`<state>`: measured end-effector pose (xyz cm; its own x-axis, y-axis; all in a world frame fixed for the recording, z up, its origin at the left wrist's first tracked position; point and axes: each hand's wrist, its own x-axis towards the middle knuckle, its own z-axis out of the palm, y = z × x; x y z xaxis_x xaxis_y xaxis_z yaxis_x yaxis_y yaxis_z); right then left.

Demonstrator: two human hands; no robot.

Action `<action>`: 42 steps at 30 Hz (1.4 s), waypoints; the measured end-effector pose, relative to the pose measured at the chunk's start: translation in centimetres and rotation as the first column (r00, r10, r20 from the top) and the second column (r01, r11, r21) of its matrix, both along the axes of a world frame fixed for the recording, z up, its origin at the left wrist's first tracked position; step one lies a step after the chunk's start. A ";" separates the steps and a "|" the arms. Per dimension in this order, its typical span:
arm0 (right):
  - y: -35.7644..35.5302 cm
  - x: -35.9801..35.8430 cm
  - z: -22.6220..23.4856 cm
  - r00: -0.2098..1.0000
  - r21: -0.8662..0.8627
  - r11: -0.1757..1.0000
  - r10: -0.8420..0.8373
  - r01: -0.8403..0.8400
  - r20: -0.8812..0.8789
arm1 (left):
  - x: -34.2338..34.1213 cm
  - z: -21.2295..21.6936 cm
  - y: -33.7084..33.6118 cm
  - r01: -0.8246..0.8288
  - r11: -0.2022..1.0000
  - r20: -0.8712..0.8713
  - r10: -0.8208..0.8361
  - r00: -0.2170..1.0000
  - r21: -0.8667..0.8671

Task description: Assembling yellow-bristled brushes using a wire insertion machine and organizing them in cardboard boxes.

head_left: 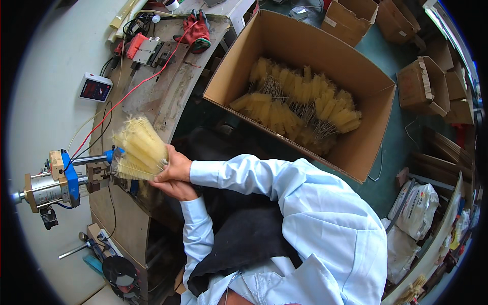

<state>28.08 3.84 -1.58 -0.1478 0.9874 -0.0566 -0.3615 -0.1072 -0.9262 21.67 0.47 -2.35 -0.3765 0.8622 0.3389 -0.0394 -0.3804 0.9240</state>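
- Nearest lies the person's light blue shirt point(335, 239), with a black apron point(249, 236) across the front and both sleeves reaching left.
- The right hand point(177, 164) is closed around the gathered end of a bundle of pale yellow bristle brushes point(141, 146).
- The left hand point(175, 189) sits just below, touching the right and closed on the same end; the wire stems are mostly hidden, so how the fingers share the grip is hard to make out.
- The bundle is at the left, bristles fanning up and away from the hands, near the counter's edge.
- Just left of it stands a metal cylinder device point(51, 189) with a blue plate point(71, 178).
- The counter point(175, 89) runs toward the far side, carrying a metal fixture point(148, 53) and, farther off, a red glove point(197, 35).
- A red cable point(133, 93) crosses the counter toward the device.
- Right of the counter, a large open carton point(317, 48) contains many similar yellow brushes point(277, 114), wire stems showing among them.
- Smaller cartons point(423, 86) stand far right; white plastic bags point(417, 211) lie nearer on that side.
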 end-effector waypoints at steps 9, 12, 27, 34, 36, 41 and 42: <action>-3.6 7.0 -2.4 0.995 -0.073 0.996 0.035 -0.041 -0.088 | 0.6 3.6 -6.1 0.335 0.906 -0.253 -0.398 0.882 -0.259; -5.8 10.4 -0.7 0.971 -0.168 0.958 0.216 -0.232 -0.106 | -1.4 5.7 -5.8 0.269 0.941 -0.142 -0.300 0.943 -0.205; -10.3 9.5 -3.5 0.687 0.005 0.697 0.709 -0.717 -0.158 | -7.2 4.9 -3.9 0.799 0.564 -0.084 -0.825 0.559 -0.208; -11.2 7.1 -3.6 0.653 -0.259 0.626 0.757 -0.735 -0.024 | -14.3 9.6 -4.9 0.505 0.845 -0.279 -0.535 0.797 -0.178; -11.5 5.8 -1.9 0.567 -0.237 0.580 0.814 -0.779 0.129 | -16.3 11.1 -5.2 0.430 0.900 -0.416 -0.418 0.808 -0.069; -12.8 4.1 -1.1 0.549 -0.077 0.589 0.787 -0.805 0.282 | -12.2 9.7 -9.6 0.600 0.709 -0.440 -0.702 0.559 -0.370; -13.4 3.7 -1.4 0.588 0.030 0.602 0.767 -0.798 0.256 | -12.7 6.4 -10.5 0.668 0.735 -0.401 -0.649 0.646 -0.115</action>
<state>31.73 -9.59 -2.94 -0.8676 0.4932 -0.0631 -0.0055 -0.1365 -0.9906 8.97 -10.07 4.00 0.4574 0.8132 0.3599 0.0616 -0.4327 0.8994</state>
